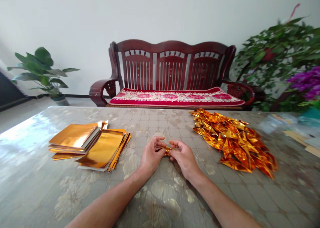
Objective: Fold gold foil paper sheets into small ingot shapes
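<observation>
Between my two hands, just above the middle of the table, is a small piece of folded gold foil paper (167, 151). My left hand (152, 154) pinches its left end with thumb and fingers. The other end is pinched by my right hand (183, 156). Much of the paper is hidden behind the fingers. To the left lie stacks of flat gold foil sheets (100, 148), some with grey backs showing. A heap of folded gold foil pieces with pointed ends (232, 138) lies to the right.
The table (155, 201) has a patterned, glossy cover. At its right edge are clear plastic bags (277, 123) and tan card pieces (303, 143). A dark wooden bench (170, 68) with a red floral cushion (172, 97) stands behind. Potted plants (42, 71) flank it.
</observation>
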`<action>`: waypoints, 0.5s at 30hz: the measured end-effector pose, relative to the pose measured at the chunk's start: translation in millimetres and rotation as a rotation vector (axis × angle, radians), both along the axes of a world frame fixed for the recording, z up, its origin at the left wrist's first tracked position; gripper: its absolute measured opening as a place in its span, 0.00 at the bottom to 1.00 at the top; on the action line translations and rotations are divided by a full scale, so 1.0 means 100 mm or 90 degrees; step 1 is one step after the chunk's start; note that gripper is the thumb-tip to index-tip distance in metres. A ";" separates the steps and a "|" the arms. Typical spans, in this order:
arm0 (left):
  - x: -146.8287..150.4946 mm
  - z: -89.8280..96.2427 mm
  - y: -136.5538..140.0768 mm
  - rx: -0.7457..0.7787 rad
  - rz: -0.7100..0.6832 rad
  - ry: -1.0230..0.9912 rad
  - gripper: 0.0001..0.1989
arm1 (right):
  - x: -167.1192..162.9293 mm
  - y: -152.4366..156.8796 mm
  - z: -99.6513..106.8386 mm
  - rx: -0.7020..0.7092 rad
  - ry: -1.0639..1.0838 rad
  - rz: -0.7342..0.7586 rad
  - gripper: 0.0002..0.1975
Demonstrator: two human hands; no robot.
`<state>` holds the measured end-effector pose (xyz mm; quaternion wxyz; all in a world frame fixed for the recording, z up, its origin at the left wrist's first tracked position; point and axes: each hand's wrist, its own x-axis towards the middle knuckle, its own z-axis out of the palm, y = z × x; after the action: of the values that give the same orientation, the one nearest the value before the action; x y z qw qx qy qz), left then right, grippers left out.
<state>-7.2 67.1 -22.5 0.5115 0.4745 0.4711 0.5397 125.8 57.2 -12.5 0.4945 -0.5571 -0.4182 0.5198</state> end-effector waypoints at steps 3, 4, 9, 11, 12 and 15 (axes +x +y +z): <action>0.00 0.03 -0.01 -0.013 0.002 -0.020 0.19 | -0.01 -0.01 0.01 -0.001 0.013 0.017 0.21; -0.01 0.04 -0.01 -0.015 0.002 -0.026 0.19 | -0.01 -0.01 0.01 -0.001 0.014 0.021 0.20; -0.01 0.04 -0.01 -0.006 -0.007 -0.044 0.19 | -0.03 -0.01 0.03 0.005 0.004 0.029 0.20; 0.00 0.02 -0.01 0.010 -0.011 -0.045 0.19 | -0.05 0.00 0.02 0.015 0.000 0.030 0.20; 0.00 0.01 -0.01 0.020 -0.012 -0.043 0.19 | -0.06 0.00 0.02 0.021 -0.001 0.030 0.20; 0.01 -0.01 -0.01 0.041 -0.012 -0.033 0.20 | -0.07 0.00 0.01 0.030 -0.001 0.027 0.20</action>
<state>-6.1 66.5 -23.3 0.5130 0.4808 0.4360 0.5617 118.3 57.3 -12.0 0.4959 -0.5369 -0.4425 0.5197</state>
